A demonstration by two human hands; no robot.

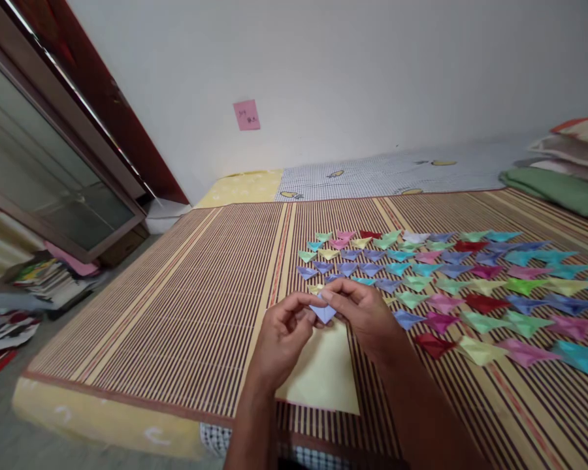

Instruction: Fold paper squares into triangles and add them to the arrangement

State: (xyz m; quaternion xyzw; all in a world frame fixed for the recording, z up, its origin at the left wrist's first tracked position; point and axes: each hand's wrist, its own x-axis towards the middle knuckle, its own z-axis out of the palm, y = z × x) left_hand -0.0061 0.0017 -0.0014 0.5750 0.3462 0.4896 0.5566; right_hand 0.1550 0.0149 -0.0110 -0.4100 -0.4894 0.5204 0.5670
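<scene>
A small lilac folded paper (325,313), pointed at its lower end, is pinched between my two hands. My left hand (287,333) grips its left side with thumb and forefinger. From the right, my right hand (365,313) holds the upper edge with the thumb on top. Beneath the hands lies a pale yellow sheet of paper (323,375), flat on the striped mat. Several rows of folded paper pieces in many colours, such as a dark red one (434,344) and a turquoise one (582,356), spread out to the right.
The striped bamboo mat (176,313) covers the bed. Folded bedding (561,189) is stacked at the far right. A pink note (247,115) sticks to the white wall. At left stand a glass-panelled door (49,143) and a pile of books (46,281).
</scene>
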